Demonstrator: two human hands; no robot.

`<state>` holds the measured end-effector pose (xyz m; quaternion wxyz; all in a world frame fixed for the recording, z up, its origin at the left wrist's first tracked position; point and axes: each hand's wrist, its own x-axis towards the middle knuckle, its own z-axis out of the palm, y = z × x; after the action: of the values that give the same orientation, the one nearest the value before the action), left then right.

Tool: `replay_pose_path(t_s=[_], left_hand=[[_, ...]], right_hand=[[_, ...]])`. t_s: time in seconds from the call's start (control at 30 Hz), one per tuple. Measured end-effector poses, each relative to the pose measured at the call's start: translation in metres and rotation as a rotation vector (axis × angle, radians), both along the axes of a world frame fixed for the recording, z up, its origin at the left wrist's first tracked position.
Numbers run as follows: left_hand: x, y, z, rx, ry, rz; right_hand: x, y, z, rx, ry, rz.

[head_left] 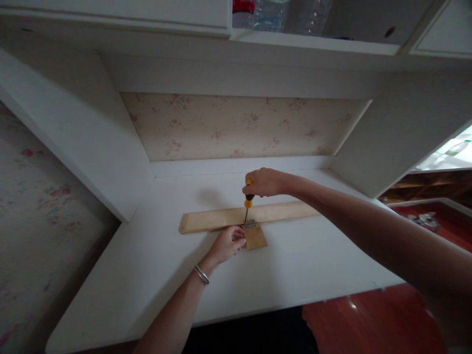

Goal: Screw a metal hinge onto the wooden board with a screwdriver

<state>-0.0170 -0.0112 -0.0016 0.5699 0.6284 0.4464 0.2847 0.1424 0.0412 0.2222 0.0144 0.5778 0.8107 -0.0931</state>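
My right hand [262, 182] is closed around the handle of a yellow and black screwdriver [248, 202], held nearly upright. Its tip points down at a small metal hinge [250, 223]. The hinge lies where a long pale wooden board [214, 219] meets a small square wooden piece [255, 238]. My left hand [229, 242], with a bracelet on its wrist, pinches at the left edge of the small piece, beside the hinge. Whether its fingertips hold anything besides that edge is hidden.
The work lies on a white desk [295, 265] between white side panels. Overhead, a shelf [317, 43] holds clear plastic bottles [271, 14]. Floral wallpaper [239, 125] covers the back. A reddish floor [372, 319] shows beyond the desk's front edge.
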Motion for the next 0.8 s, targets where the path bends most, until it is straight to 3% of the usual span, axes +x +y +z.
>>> replay_pose_path(t_s=[0.1,0.53,0.67,0.73,0.8], left_hand=[[0.000,0.000,0.000,0.002,-0.004,0.001],[0.002,-0.003,0.004,-0.025,-0.045,0.028],[0.002,-0.001,0.001,-0.026,-0.045,0.035],[0.002,-0.001,0.000,-0.031,-0.037,0.045],[0.001,-0.001,0.001,-0.038,-0.033,0.051]], right_hand=[[0.000,0.003,0.009,-0.151,0.021,0.064],[-0.005,0.009,0.022,-0.260,-0.073,0.183],[-0.001,0.012,0.025,-0.355,-0.090,0.310],[-0.003,0.012,0.022,-0.317,-0.110,0.359],[-0.007,0.011,0.018,-0.163,-0.166,0.326]])
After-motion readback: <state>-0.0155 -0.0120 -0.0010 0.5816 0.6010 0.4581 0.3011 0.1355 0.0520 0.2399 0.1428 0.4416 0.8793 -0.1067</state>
